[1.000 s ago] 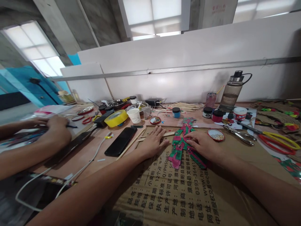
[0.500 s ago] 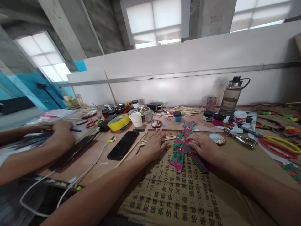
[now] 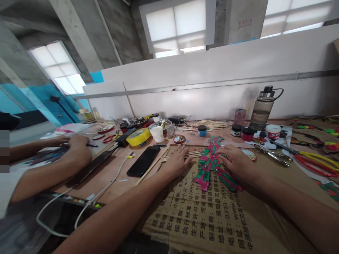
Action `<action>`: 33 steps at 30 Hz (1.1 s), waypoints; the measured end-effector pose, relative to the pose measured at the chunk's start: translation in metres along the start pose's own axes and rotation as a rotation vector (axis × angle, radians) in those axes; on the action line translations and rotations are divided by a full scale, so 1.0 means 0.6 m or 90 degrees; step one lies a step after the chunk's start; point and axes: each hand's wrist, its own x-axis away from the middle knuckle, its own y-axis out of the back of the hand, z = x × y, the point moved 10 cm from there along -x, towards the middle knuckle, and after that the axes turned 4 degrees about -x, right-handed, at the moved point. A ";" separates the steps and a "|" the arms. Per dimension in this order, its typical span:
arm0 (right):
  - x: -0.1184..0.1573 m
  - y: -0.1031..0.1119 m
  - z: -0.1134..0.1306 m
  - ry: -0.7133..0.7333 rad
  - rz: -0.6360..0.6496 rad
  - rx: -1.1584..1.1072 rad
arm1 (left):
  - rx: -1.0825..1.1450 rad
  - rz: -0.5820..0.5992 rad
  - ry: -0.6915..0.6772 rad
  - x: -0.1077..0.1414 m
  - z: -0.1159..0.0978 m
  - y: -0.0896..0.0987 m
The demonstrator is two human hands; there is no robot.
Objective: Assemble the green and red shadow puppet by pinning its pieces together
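A pink and green painted piece with small shiny beads [image 3: 210,163] lies on the brown cardboard sheet [image 3: 201,218]. My left hand [image 3: 179,160] rests palm down left of it, fingers spread, over several thin wooden sticks [image 3: 194,154]. At the piece's right side, my right hand [image 3: 233,158] touches its edge with bent fingers; the fingertips are partly hidden, and whether they grip it is unclear. Just beyond that hand sits a round red-rimmed dish of beads [image 3: 249,154]. A black phone [image 3: 143,161] lies left of the cardboard.
Behind stand a white cup [image 3: 157,134], yellow tape [image 3: 138,137], a blue paint jar [image 3: 201,130] and a water bottle [image 3: 262,109]. Pliers [image 3: 274,155] and red-and-yellow-handled scissors [image 3: 316,163] lie at right. Another person's hands [image 3: 76,143] work at far left.
The view has shifted slightly, so most things appear farther right. My right hand sits a little farther toward the bead dish, covering more of it. My left hand stays spread over the sticks.
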 end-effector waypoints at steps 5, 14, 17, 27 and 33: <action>-0.008 0.070 -0.025 0.011 -0.107 -0.020 | 0.014 0.009 0.010 0.003 -0.012 0.020; 0.042 0.212 -0.150 -0.271 -0.349 0.064 | 0.025 -0.014 0.018 -0.014 0.017 -0.013; 0.032 0.176 -0.176 -0.258 -0.230 0.143 | 0.027 -0.037 0.008 -0.020 0.024 -0.019; 0.021 0.167 -0.169 -0.234 -0.166 0.220 | 0.034 -0.102 -0.022 -0.013 -0.002 0.023; 0.028 0.174 -0.172 -0.263 -0.163 0.229 | 0.056 -0.164 -0.031 -0.010 -0.003 0.048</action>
